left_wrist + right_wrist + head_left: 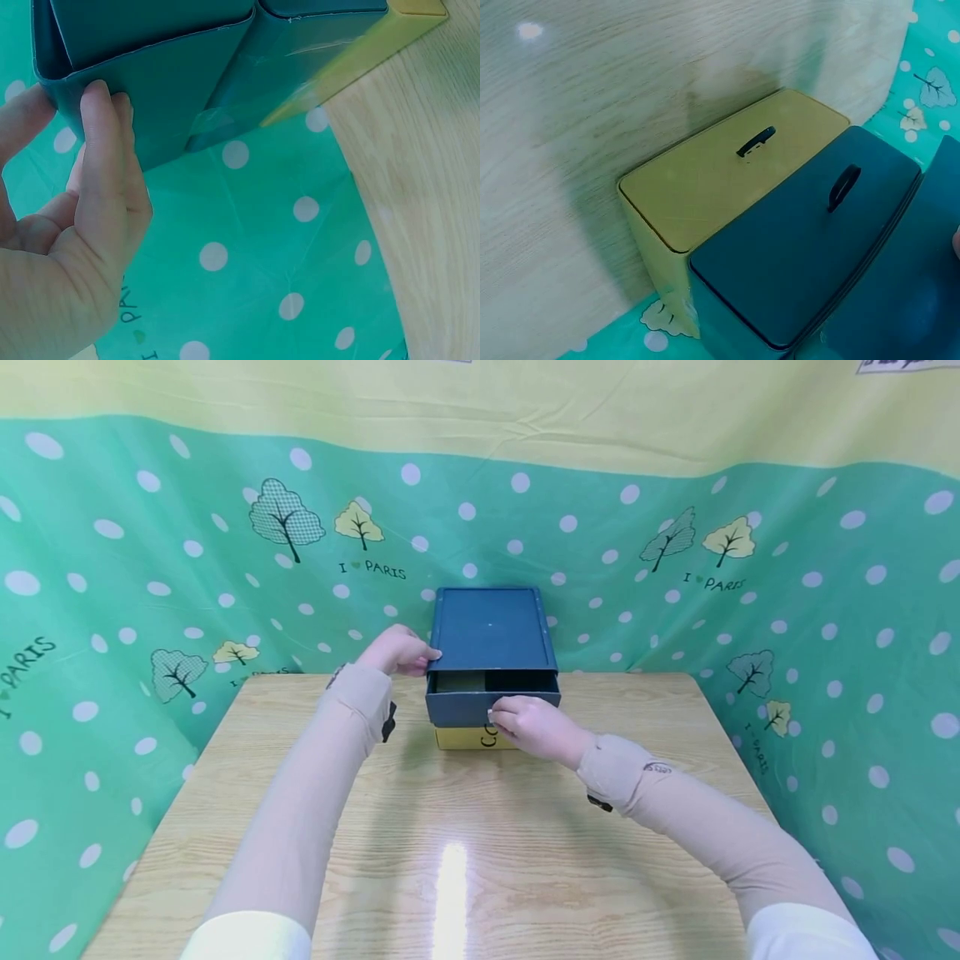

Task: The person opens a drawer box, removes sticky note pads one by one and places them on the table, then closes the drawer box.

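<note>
A blue drawer box (491,627) sits on top of a stack at the back of the table. Its top drawer (453,710) is pulled partly out. My right hand (536,727) pinches a small pale handle (491,716) on that drawer's front; in the right wrist view only a sliver of a fingertip (957,241) shows at the edge. My left hand (401,649) touches the box's left front corner, thumb at the top edge. In the left wrist view its fairly straight fingers (105,142) lie against the side wall.
Below are a blue drawer (806,240) and a yellow drawer (727,172), each with a black loop handle. Something pale (461,680) shows inside the top drawer. The wooden table (360,860) stretches forward of the stack. A green dotted cloth (337,627) hangs behind it and at both sides.
</note>
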Motion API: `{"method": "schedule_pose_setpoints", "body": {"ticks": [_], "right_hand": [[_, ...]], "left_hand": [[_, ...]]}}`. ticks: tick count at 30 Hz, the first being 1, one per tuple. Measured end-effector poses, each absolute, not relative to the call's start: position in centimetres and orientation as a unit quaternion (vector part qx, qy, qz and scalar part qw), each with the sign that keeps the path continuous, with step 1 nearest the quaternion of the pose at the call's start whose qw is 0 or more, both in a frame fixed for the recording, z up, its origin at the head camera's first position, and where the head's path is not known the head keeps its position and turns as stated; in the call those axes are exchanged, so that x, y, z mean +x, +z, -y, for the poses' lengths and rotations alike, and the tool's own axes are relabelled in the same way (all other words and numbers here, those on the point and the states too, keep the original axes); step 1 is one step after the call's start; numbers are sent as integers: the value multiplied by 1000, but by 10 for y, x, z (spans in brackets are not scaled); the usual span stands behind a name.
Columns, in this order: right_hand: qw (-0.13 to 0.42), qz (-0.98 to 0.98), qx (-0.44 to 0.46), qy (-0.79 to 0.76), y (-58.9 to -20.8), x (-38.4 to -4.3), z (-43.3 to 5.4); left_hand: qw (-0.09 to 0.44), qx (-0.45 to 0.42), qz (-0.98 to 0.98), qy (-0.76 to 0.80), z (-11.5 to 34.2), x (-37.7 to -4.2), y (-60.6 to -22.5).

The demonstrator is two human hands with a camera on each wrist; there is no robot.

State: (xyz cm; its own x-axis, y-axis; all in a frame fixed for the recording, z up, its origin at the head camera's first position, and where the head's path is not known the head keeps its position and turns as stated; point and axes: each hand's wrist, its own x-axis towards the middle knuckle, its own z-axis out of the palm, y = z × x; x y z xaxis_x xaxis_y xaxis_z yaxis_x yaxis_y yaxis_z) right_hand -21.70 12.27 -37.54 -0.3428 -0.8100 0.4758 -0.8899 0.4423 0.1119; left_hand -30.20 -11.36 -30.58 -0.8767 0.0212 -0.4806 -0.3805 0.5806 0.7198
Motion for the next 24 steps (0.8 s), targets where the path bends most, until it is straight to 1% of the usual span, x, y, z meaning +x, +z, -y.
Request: {"method": "schedule_pose_setpoints", "body": {"ticks": [8,18,24], "right_hand": [[271,793,543,45,-374,-213,-123],[270,792,546,46,-374,-209,-126],[286,778,557,53,-377,-208,-129]], "left_hand": [[228,-106,-858,448,114,-302,-307],[231,-104,-854,454,115,-303,-307],[230,-104,-850,463,115,-304,-306]]}}
